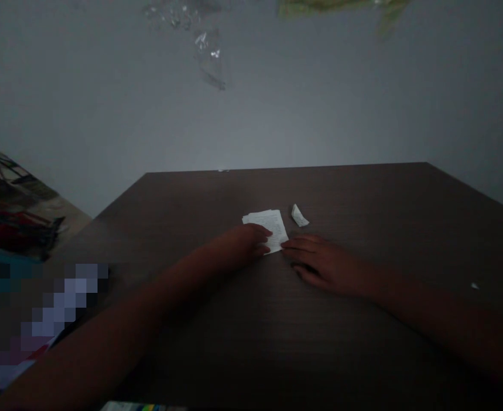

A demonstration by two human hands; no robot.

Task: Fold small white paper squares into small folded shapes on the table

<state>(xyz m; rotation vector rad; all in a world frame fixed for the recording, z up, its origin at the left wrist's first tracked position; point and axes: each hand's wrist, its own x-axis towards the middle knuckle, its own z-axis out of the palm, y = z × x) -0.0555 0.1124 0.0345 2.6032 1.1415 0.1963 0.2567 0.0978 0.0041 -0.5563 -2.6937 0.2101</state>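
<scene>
A small folded sheet of printed white paper (pixel 270 224) lies on the dark wooden table (pixel 362 217). My left hand (pixel 246 242) rests on the paper's near left part, fingers curled down and pressing it flat. My right hand (pixel 320 262) lies flat on the table just right of the paper, fingers stretched out, their tips touching its near right corner. A small torn scrap of white paper (pixel 299 216) lies just beyond my right hand, apart from the sheet.
The table stands against a pale grey wall (pixel 251 114). A tiny white fleck (pixel 474 285) lies on the table at right. Coloured, cluttered things (pixel 15 217) sit off the left edge, and a printed item (pixel 140 406) shows at the near edge.
</scene>
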